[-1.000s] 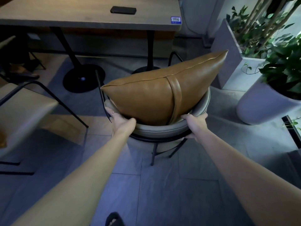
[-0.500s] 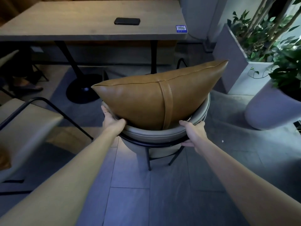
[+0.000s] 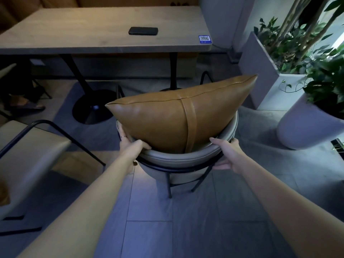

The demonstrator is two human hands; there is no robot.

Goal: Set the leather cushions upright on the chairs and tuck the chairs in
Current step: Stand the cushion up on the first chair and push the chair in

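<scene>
Head view: left hand (image 3: 130, 144) and right hand (image 3: 226, 155) clasp the chair (image 3: 178, 161) backrest, cushion (image 3: 178, 118) upright.

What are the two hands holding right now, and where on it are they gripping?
Both hands grip the chair by the curved top rim of its backrest: the left hand at the left end, the right hand at the right. The leather cushion stands upright inside, unheld.

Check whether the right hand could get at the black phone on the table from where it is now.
Probably not without stepping in. The right hand grips the chair's backrest, and the chair and upright leather cushion stand between the person and the table. The phone lies well beyond them.
</scene>
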